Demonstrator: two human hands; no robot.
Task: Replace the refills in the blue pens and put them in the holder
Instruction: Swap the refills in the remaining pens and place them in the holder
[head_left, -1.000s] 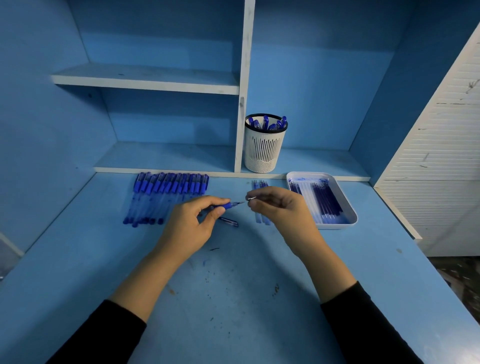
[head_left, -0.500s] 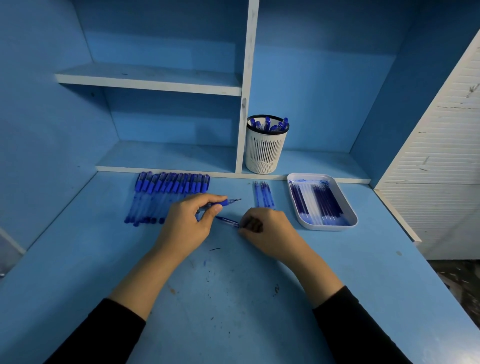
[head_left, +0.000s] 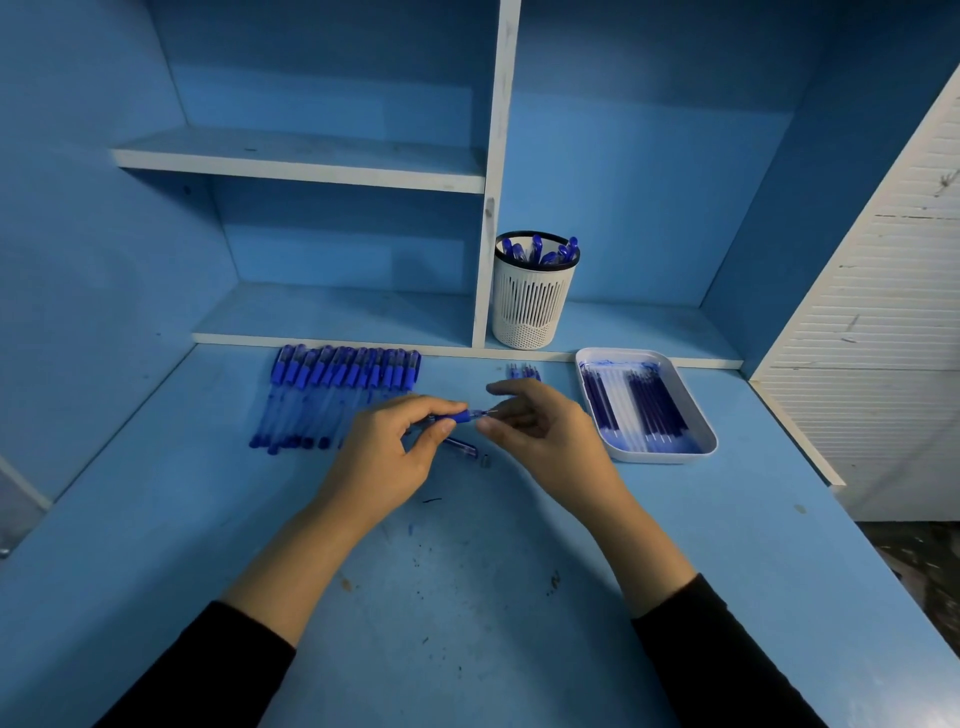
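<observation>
My left hand (head_left: 384, 457) grips a blue pen (head_left: 457, 415) by its barrel just above the desk, tip pointing right. My right hand (head_left: 545, 441) meets it there, thumb and fingers pinching the thin refill end that sticks out of the pen. A blue pen cap (head_left: 462, 448) and a small metal tip (head_left: 485, 461) lie on the desk under the pen. A row of several blue pens (head_left: 337, 395) lies to the left. The white holder (head_left: 535, 296) with several pens stands on the back shelf. A white tray (head_left: 670, 457) of refills sits on the right.
A few loose refills (head_left: 524, 371) lie behind my right hand near the shelf edge. A white divider (head_left: 488, 234) rises beside the holder. A white slatted panel (head_left: 883, 312) borders the desk on the right. Ink specks mark the blue desk (head_left: 467, 597).
My right hand set the small metal tip down on the desk, then rose back to the pen's tip. My left hand kept hold of the pen.
</observation>
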